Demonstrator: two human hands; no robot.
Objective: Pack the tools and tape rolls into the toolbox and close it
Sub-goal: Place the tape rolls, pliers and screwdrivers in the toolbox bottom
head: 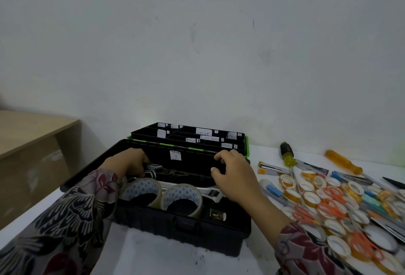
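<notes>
Our left hand [129, 163] reaches into the open toolbox [182, 231] at its nine o'clock end, fingers curled down beside a black-and-white thing [153, 168]; whether they pinch it we cannot tell; our right hand [236, 178] hovers over the three o'clock end, fingers loosely bent, holding nothing; two big tape rolls [142, 189] already stand against the six o'clock wall; the unpacked small tape rolls [311, 200] and yellow-handled screwdriver [287, 154] lie at three o'clock of the box, nearer the right hand; the screwdriver's length runs eleven to five.

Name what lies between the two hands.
Head view: dark tools inside the toolbox, between left hand and right hand; a white label sits above them.
</notes>
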